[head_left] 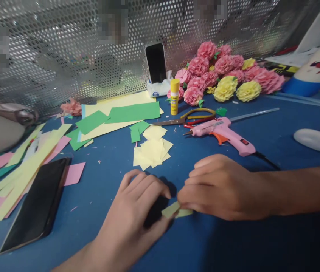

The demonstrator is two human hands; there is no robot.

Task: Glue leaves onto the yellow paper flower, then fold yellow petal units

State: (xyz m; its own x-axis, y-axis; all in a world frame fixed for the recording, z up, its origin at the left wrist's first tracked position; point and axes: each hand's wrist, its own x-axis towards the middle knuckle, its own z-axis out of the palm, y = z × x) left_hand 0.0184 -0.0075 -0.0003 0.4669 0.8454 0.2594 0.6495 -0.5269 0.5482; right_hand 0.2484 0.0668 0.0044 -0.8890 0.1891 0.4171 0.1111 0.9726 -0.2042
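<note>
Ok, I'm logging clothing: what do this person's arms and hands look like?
Both bare. The left hand and right hand wear no gloves; no rings show on the fingers; the forearms in view carry no sleeves, watch or bracelet.

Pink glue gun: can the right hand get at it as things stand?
Probably yes: the glue gun lies just beyond the right hand, nothing between them. But that hand, with the left hand, pinches a yellow paper piece and would have to let go.

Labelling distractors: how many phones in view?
2. Upright phone in a white holder at the back mesh; flat phone front left on paper strips. More could hide under paper.
</note>
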